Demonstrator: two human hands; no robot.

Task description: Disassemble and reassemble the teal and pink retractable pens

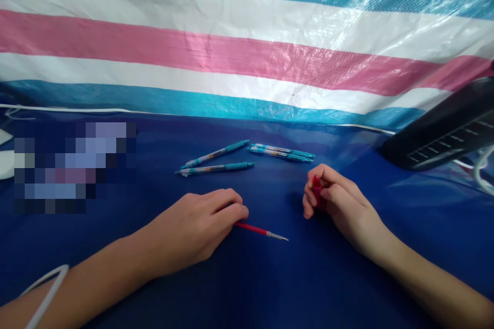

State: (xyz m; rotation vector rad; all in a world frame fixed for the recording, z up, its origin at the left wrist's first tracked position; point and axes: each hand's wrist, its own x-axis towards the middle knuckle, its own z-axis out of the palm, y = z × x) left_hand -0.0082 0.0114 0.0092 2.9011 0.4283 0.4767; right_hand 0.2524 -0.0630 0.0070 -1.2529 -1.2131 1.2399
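My left hand is closed on a red pen refill, whose pale metal tip points to the right, low over the blue table. The refill's other end is hidden under my fingers. To the right, my right hand pinches a small red pen part between thumb and fingers; most of it is covered, so its full shape does not show. Beyond my hands lie several blue pens with clear barrels: a pair on the left and a group to the right of it.
A dark bottle-like object with white scale marks leans in at the right. Behind the blue table hangs a striped plastic sheet. A blurred-out patch covers something at the left. A white cable crosses my left forearm.
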